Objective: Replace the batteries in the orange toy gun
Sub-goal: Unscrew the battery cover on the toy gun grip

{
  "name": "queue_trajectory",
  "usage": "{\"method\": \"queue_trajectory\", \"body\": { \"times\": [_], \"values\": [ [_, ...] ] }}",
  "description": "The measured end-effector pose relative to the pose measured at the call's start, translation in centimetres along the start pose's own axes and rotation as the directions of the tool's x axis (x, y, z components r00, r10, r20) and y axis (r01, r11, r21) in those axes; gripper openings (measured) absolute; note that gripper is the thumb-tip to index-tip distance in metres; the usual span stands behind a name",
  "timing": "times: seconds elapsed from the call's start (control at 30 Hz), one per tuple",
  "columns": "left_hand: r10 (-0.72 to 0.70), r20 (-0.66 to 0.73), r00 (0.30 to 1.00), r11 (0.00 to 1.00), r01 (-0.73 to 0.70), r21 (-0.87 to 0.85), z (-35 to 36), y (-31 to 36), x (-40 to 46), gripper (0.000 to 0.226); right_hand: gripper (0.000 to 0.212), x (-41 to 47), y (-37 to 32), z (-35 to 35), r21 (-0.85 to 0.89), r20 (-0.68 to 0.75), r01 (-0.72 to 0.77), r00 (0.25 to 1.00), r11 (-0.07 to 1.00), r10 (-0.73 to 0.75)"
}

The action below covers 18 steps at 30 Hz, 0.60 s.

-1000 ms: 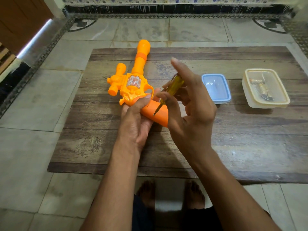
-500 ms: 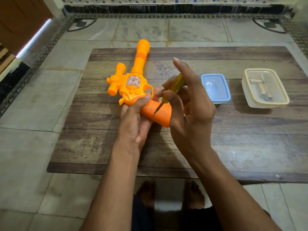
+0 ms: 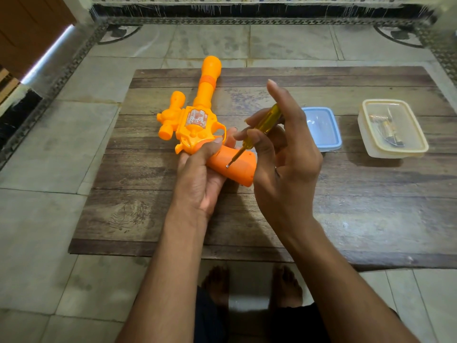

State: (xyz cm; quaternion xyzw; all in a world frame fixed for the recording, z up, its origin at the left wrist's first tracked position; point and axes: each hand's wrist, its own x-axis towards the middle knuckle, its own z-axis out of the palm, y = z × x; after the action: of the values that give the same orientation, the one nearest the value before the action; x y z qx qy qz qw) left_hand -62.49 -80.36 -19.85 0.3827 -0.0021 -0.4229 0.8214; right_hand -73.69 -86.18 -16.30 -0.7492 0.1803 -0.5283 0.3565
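The orange toy gun (image 3: 197, 120) lies on the wooden table (image 3: 346, 206), barrel pointing away from me. My left hand (image 3: 200, 174) grips it where the body meets the darker orange handle (image 3: 237, 167). My right hand (image 3: 284, 157) holds a yellow-handled screwdriver (image 3: 264, 122) between thumb and fingers, index finger raised. The screwdriver's tip rests on a small screw (image 3: 227, 166) in the handle.
A blue lid (image 3: 321, 127) lies upside down just right of my right hand. Farther right stands a cream plastic box (image 3: 393, 129) holding batteries and small metal parts. The table sits on a tiled floor; my bare feet (image 3: 252, 285) show beneath its near edge.
My right hand has shifted slightly and turned on the screwdriver; the tip stays on the handle screw. The left hand and gun have hardly moved.
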Motion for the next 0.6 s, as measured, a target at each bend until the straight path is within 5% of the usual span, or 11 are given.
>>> {"method": "queue_trajectory", "body": {
  "times": [0.37, 0.6],
  "values": [
    [0.019, -0.014, 1.000, 0.998, -0.020, -0.052, 0.1, 0.0, 0.0, 0.060, 0.030, 0.5, 0.4, -0.9, 0.076, -0.163, -0.048, 0.985, 0.996, 0.060],
    [0.036, -0.031, 0.999, 0.995, -0.038, -0.088, 0.0, 0.3, 0.1, 0.062, 0.015, 0.2, 3.7, -0.6, -0.259, -0.170, -0.064, 0.985, 0.964, 0.020]
  ]
}}
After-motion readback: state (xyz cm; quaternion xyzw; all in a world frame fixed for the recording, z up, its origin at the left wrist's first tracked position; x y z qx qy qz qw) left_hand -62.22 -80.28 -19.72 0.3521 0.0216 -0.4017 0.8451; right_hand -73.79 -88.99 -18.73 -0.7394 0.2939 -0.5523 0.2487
